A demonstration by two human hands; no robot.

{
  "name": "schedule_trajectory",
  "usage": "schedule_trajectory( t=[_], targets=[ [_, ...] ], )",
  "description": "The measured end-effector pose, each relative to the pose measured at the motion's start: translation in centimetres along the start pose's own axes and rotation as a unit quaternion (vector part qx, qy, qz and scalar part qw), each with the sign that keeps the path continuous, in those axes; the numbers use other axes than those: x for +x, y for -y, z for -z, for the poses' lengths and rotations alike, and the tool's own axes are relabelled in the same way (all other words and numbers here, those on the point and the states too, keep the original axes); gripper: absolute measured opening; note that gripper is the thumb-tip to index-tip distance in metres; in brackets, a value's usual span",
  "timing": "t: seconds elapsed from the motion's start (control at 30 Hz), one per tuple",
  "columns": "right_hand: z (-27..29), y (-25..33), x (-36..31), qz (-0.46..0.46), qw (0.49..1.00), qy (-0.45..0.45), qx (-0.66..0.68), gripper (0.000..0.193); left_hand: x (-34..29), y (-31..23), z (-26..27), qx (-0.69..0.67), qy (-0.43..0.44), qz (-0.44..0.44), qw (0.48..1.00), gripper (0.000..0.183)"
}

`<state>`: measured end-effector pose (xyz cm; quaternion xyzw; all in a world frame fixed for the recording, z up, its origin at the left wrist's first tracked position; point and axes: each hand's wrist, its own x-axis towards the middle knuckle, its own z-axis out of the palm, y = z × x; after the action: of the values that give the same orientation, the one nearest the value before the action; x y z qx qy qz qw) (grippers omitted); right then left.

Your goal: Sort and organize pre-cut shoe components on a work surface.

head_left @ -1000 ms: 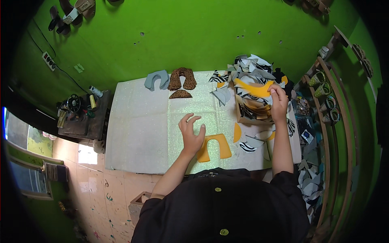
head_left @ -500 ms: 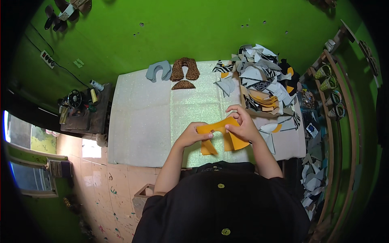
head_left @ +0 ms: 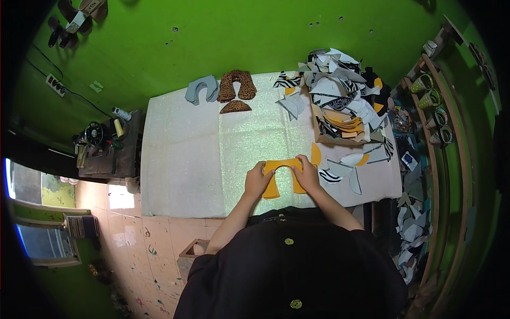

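Note:
Between my hands, close to the table's front edge, is a yellow U-shaped cut piece [head_left: 283, 162], its curve away from me and its two legs toward me. It looks like a small stack of flat sheets. My left hand [head_left: 258, 179] grips its left side with the thumb on top. My right hand [head_left: 307, 175] grips its right side the same way. Just beyond my right hand lies a yellow half-round scrap [head_left: 316, 154]. Farther back on the table are a grey U-shaped stack [head_left: 202, 89], a leopard-print U-shaped stack [head_left: 237, 85] and leopard-print half-round pieces [head_left: 235, 107].
A cardboard box [head_left: 340, 139] heaped with scraps stands at the table's back right. Loose grey, yellow and zebra-print offcuts [head_left: 340, 169] lie in front of it. A sewing machine [head_left: 94, 134] is at the left. A wooden rack [head_left: 419, 109] with shoes stands along the right wall.
The yellow piece has gone from bent and fanned apart to flat and squared up, both hands on its sides. A yellow half-round scrap now shows beside my right hand. The view shifted slightly.

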<state>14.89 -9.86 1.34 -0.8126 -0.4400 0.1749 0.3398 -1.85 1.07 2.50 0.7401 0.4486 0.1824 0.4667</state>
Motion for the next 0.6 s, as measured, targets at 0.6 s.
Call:
schedule_trajectory(
  t=[0.6],
  targets=[
    [-1.0, -1.5, 0.6, 0.072, 0.997, -0.012, -0.031, 0.039, -0.4, 0.2, 0.5, 0.145, 0.013, 0.022, 0.989, 0.061]
  ],
)
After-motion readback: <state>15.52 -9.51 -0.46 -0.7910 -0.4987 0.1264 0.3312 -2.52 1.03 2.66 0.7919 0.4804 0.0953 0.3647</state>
